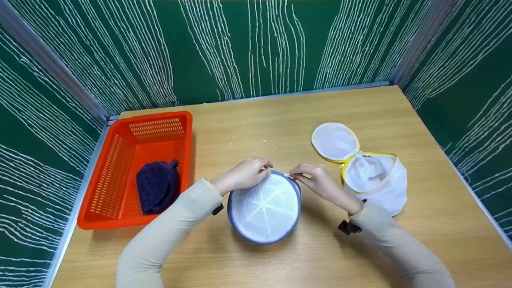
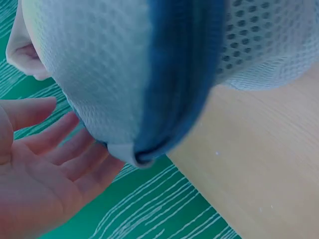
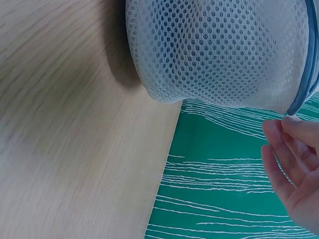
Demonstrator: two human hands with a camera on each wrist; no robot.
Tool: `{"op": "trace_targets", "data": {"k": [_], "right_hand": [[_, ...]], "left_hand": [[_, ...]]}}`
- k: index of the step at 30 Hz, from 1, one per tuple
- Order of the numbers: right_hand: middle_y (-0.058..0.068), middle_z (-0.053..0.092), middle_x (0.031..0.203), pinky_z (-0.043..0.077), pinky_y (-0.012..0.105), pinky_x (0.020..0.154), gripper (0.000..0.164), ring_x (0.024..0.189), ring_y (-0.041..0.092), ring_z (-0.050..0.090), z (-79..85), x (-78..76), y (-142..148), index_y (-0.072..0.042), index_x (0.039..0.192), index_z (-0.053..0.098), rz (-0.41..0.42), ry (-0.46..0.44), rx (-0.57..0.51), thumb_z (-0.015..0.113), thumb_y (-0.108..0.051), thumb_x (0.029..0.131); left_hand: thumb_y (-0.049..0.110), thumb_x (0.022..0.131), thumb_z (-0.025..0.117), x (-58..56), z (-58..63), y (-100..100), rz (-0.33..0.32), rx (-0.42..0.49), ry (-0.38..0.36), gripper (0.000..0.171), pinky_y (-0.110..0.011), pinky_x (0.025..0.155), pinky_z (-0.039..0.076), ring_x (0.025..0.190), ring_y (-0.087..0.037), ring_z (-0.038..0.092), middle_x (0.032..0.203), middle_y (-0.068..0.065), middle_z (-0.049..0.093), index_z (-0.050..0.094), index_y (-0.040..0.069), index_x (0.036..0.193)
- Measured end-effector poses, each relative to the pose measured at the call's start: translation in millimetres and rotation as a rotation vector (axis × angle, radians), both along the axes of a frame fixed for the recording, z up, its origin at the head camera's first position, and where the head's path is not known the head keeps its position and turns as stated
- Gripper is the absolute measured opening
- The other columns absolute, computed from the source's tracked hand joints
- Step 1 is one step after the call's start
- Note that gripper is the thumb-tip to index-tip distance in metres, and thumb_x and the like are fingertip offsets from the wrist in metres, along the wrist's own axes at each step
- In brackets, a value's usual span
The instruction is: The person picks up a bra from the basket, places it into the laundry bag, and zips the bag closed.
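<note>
While the thumb and forefinger of the right hand (image 1: pixel 316 181) pinch a small pale tab (image 1: pixel 287 175) on the far rim of the round mesh bag (image 1: pixel 264 210), I see in my left wrist view that the left hand (image 1: pixel 251 173) has its fingers extended against that rim, thumb held apart, clasping nothing. The mesh bag is between both forearms, at the middle of the wooden table (image 1: pixel 256 132), its blue-edged white top facing up with seams radiating from the centre; I can't tell whether its base rests fully on the wood. Just beyond the right wrist I have a white bag (image 1: pixel 382 190) trimmed in yellow, its round lid (image 1: pixel 335 141) folded back onto the table. Over to the left sits a red basket (image 1: pixel 120 176), a dark blue folded item (image 1: pixel 158 187) inside it. Green panels (image 1: pixel 200 52) with white wavy lines surround the table.
</note>
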State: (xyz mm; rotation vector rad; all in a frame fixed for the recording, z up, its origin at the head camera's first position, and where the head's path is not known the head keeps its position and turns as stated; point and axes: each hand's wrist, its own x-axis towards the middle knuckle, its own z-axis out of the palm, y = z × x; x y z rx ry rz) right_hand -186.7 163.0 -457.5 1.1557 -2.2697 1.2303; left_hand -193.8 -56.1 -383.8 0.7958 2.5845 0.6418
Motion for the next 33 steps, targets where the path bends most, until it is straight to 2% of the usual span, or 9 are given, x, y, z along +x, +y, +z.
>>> {"op": "trace_targets", "data": {"k": [6,12,15,24,33], "right_hand": [[0.005,0.065,0.079,0.049,0.02,0.067,0.018,0.071,0.02,0.061,0.8,0.1,-0.9,-0.003,0.085,0.067,-0.011,0.017,-0.001,0.064,0.01,0.073],[0.005,0.065,0.078,0.047,0.016,0.068,0.016,0.072,0.018,0.061,3.0,1.6,-1.9,-0.003,0.084,0.067,-0.005,0.009,-0.012,0.063,0.009,0.074],[0.005,0.065,0.079,0.048,0.018,0.068,0.015,0.072,0.019,0.062,3.8,2.0,-2.0,-0.003,0.084,0.066,0.0,0.003,-0.011,0.063,0.009,0.074],[0.005,0.065,0.078,0.046,0.014,0.069,0.019,0.07,0.019,0.062,3.0,2.2,-3.4,-0.003,0.084,0.067,-0.001,0.027,-0.015,0.063,0.011,0.072],[0.004,0.065,0.079,0.047,0.016,0.069,0.015,0.072,0.019,0.061,4.3,7.6,-2.7,-0.004,0.087,0.066,0.033,0.032,0.013,0.062,0.006,0.076]], "left_hand": [[0.015,0.093,0.042,-2.2,0.2,11.1,-0.076,-0.006,-0.004,0.03,-0.032,0.095,0.037,0.111,-0.023,0.049,0.116,-0.011,0.056,0.054,0.002,0.116],[0.015,0.093,0.041,-0.8,0.6,18.2,-0.132,-0.066,-0.018,0.03,-0.032,0.094,0.038,0.109,-0.023,0.05,0.115,-0.012,0.056,0.054,0.002,0.116],[0.015,0.093,0.041,0.2,1.0,19.6,-0.147,-0.085,-0.026,0.029,-0.031,0.092,0.039,0.107,-0.023,0.052,0.113,-0.012,0.057,0.055,0.002,0.115],[0.012,0.092,0.043,0.3,-0.1,17.6,-0.188,-0.088,-0.008,0.023,-0.031,0.085,0.043,0.097,-0.022,0.055,0.105,-0.012,0.06,0.056,0.0,0.108],[0.01,0.09,0.047,-2.0,0.4,7.8,-0.229,-0.063,0.033,0.016,-0.032,0.076,0.045,0.086,-0.022,0.056,0.093,-0.01,0.062,0.06,0.003,0.097]]}}
